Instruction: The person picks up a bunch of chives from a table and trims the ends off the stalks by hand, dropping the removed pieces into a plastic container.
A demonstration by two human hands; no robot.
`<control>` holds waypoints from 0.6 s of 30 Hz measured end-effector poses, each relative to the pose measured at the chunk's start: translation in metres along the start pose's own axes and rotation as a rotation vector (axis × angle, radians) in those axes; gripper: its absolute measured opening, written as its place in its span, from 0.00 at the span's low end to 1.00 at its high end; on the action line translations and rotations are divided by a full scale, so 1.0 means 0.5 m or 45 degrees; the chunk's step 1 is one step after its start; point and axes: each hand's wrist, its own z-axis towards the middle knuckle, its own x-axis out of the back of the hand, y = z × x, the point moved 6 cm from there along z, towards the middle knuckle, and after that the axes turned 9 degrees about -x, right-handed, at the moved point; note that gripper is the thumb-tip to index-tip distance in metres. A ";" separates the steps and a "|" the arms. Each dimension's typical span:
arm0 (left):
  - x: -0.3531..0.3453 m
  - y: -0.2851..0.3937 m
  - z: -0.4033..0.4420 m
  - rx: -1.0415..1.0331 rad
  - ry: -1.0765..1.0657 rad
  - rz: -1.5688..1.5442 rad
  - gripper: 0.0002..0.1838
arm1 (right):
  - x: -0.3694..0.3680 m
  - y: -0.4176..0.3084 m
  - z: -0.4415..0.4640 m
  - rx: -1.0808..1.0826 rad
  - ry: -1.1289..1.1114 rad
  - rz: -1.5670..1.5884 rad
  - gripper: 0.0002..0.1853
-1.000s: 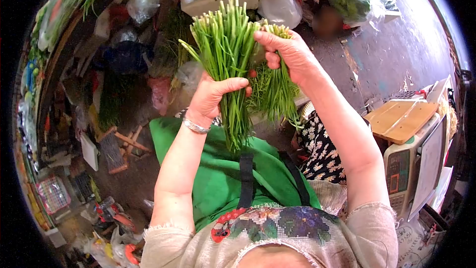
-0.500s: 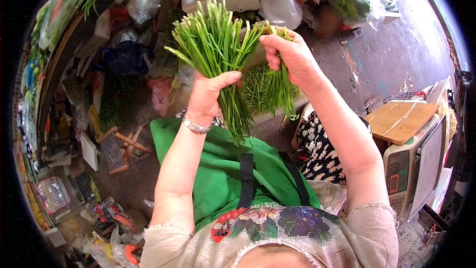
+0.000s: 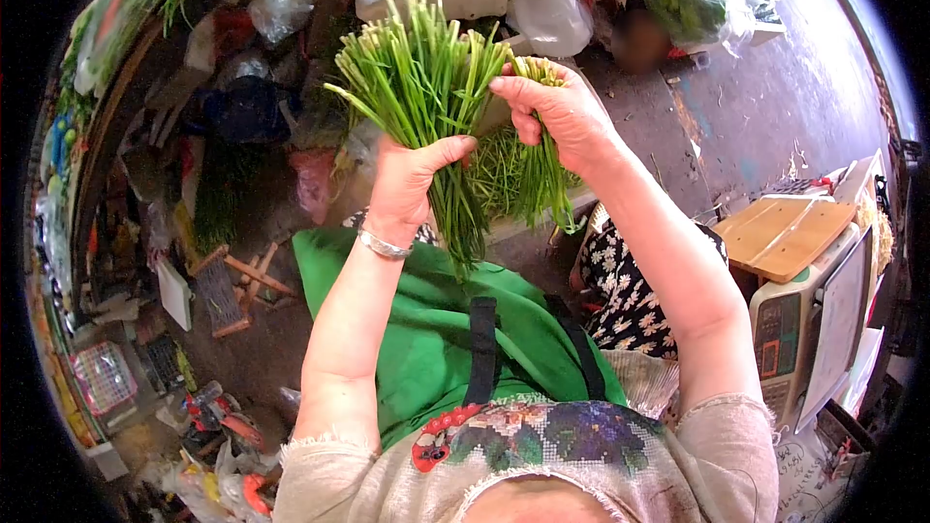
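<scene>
My left hand (image 3: 402, 184) is closed round a thick bunch of thin green vegetable stalks (image 3: 417, 77). Their pale cut ends fan out at the top, and the darker tips hang below my thumb. Close beside it, my right hand (image 3: 572, 121) is closed on a smaller bunch of the same stalks (image 3: 544, 179), which droops downward. My right thumb and index finger pinch at the edge of the larger bunch; whether they grip one of its stalks is hard to make out. Behind both hands is a pale box (image 3: 528, 218) with loose green stalks (image 3: 496, 165) in it.
A green apron (image 3: 417, 339) covers my lap. On the right, a scale (image 3: 780, 329) stands beside a wooden board (image 3: 775, 235). Bagged greens (image 3: 683, 0) and a white foam box (image 3: 426, 5) are at the back. A small wooden stool (image 3: 254, 276) lies left.
My right hand has shifted slightly left and down, its thumb and finger now closer against the larger bunch. The left hand has barely moved, still holding its stalks.
</scene>
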 end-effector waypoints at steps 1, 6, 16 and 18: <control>0.002 -0.001 0.001 0.001 0.000 0.000 0.25 | 0.003 0.001 0.002 0.003 -0.009 0.008 0.08; 0.033 0.005 0.006 0.000 0.079 0.012 0.22 | 0.008 0.004 0.006 0.020 -0.009 0.048 0.08; 0.014 0.003 -0.001 0.013 0.021 0.033 0.21 | 0.018 -0.016 0.003 0.087 0.122 0.076 0.07; 0.012 0.004 -0.002 0.029 0.035 0.040 0.20 | 0.023 -0.016 0.001 0.117 0.168 0.070 0.05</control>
